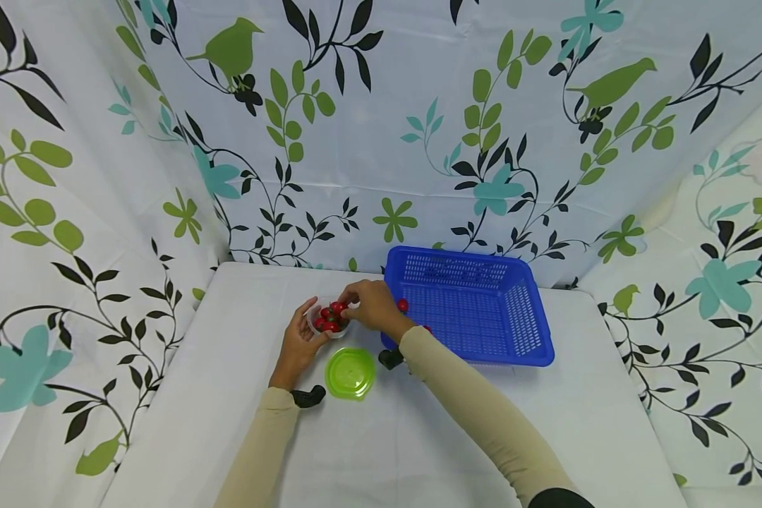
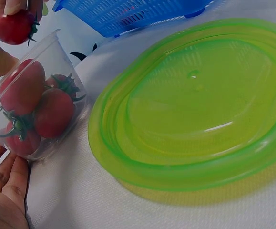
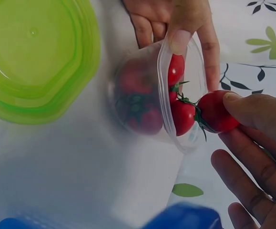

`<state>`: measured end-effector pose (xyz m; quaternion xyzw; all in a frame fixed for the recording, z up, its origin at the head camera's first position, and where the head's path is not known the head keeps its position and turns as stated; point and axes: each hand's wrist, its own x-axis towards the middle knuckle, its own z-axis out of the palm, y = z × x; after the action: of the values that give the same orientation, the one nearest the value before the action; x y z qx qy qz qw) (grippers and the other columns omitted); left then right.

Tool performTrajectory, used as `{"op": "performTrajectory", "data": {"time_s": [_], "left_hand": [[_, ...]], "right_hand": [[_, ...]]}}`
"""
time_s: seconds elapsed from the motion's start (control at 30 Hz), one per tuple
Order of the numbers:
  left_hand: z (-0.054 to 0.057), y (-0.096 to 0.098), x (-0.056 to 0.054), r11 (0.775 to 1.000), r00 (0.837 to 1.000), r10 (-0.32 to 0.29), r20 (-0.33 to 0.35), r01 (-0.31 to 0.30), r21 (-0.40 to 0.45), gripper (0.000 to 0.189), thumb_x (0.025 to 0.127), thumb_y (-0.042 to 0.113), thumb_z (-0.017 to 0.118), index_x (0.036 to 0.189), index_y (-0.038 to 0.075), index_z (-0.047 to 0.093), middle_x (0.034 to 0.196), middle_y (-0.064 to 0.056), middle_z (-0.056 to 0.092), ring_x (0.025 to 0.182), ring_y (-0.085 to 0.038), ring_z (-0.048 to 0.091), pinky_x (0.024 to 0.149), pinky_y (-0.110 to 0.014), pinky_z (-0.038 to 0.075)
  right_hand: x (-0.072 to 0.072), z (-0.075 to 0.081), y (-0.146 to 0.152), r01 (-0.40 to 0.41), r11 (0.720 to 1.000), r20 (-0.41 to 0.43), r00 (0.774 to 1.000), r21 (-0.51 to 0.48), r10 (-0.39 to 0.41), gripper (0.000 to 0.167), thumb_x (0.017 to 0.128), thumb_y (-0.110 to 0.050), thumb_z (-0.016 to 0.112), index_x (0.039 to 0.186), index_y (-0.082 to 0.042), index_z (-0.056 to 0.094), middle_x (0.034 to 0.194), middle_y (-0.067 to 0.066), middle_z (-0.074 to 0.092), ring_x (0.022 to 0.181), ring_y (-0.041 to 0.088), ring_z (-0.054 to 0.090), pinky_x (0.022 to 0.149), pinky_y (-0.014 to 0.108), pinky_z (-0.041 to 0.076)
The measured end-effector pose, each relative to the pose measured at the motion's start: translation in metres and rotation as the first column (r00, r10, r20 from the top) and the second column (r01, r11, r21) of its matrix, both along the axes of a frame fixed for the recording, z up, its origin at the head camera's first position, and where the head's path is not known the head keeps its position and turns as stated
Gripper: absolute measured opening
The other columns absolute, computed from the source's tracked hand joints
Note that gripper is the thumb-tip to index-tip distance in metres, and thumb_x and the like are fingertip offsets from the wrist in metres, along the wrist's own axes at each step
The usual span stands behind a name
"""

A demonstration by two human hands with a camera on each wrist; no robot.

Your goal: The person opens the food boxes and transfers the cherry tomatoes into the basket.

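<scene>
A clear plastic tub (image 3: 164, 102) stands on the table with several red cherry tomatoes (image 3: 181, 117) inside, green stems still on. My left hand (image 1: 295, 347) holds the tub, its thumb over the rim and fingers around the side. Between thumb and fingers, my right hand (image 1: 376, 305) pinches one tomato (image 3: 217, 111) with a green stem, right at the tub's mouth. In the left wrist view that same tomato (image 2: 15, 27) shows above the rim. A translucent green lid (image 1: 350, 373) lies on the table nearer the body, next to the tub.
To the right stands a blue perforated basket (image 1: 498, 271), close to the back of the table. A tomato (image 1: 403, 305) shows at its left side, and the right forearm crosses its near left corner. Patterned curtain (image 1: 368, 141) hangs behind the white table (image 1: 457, 437).
</scene>
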<state>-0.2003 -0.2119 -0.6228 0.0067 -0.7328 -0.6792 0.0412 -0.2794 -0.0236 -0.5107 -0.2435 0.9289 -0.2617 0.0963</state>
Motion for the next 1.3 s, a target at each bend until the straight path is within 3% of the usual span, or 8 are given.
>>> {"op": "performTrajectory", "data": {"time_s": [0.43, 1.3], "left_hand": [[-0.004, -0.002, -0.003, 1.0, 1.0, -0.009, -0.025, 0.009, 0.001, 0.084, 0.096, 0.002, 0.076, 0.166, 0.013, 0.031, 0.168, -0.023, 0.039, 0.158, -0.037, 0.038, 0.131, -0.049, 0.031], [-0.002, -0.001, -0.003, 1.0, 1.0, -0.005, 0.001, 0.005, -0.012, 0.085, 0.095, -0.001, 0.075, 0.166, 0.016, 0.032, 0.169, -0.022, 0.038, 0.16, -0.036, 0.036, 0.131, -0.046, 0.031]], "right_hand": [[0.0, -0.001, 0.01, -0.022, 0.997, -0.082, 0.997, -0.077, 0.016, 0.021, 0.091, -0.023, 0.086, 0.111, -0.019, 0.082, 0.108, -0.004, 0.081, 0.104, 0.015, 0.072, 0.098, 0.036, 0.058], [0.007, 0.007, 0.037, 0.049, 0.975, -0.017, 0.998, -0.216, -0.054, 0.021, 0.094, -0.022, 0.083, 0.115, -0.019, 0.081, 0.113, -0.003, 0.081, 0.114, 0.022, 0.071, 0.101, 0.042, 0.061]]}}
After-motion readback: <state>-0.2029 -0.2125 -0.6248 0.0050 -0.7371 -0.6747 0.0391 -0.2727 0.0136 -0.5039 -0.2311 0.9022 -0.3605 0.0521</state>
